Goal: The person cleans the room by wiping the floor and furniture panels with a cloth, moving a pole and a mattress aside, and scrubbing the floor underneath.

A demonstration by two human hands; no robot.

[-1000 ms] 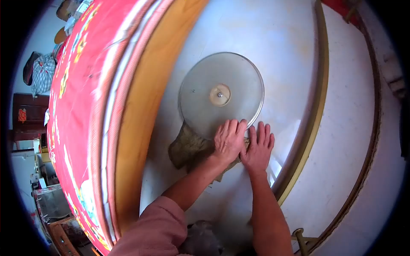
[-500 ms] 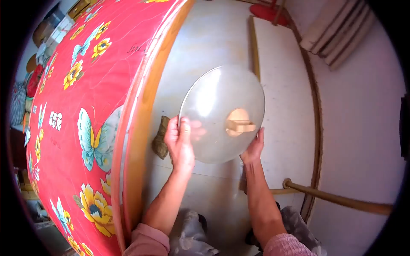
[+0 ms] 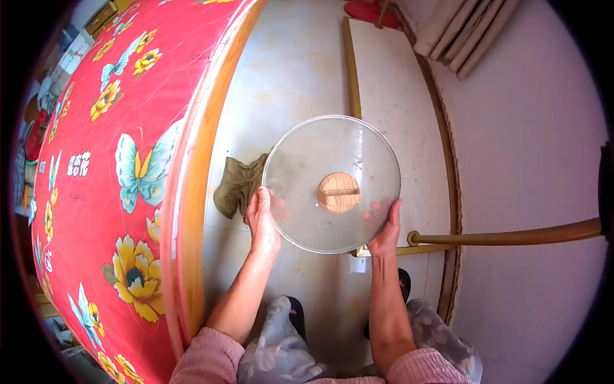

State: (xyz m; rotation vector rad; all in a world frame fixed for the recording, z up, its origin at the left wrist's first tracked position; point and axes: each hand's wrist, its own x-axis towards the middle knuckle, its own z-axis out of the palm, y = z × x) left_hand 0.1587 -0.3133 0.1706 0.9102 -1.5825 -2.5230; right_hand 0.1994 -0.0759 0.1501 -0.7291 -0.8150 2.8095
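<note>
Over the floor, between the bed's wooden edge and the white board, a big round lid is up in the air. To hold it well, grip both sides evenly and don't let it tip. The left hand and right hand both grip its rim, with fingers showing under the glass. The lid looks see-through but cloudy, with a thin, shiny rim. A crumpled brown cloth lies on the floor near the bed's edge. The lid's round wooden knob has light stripes.
</note>
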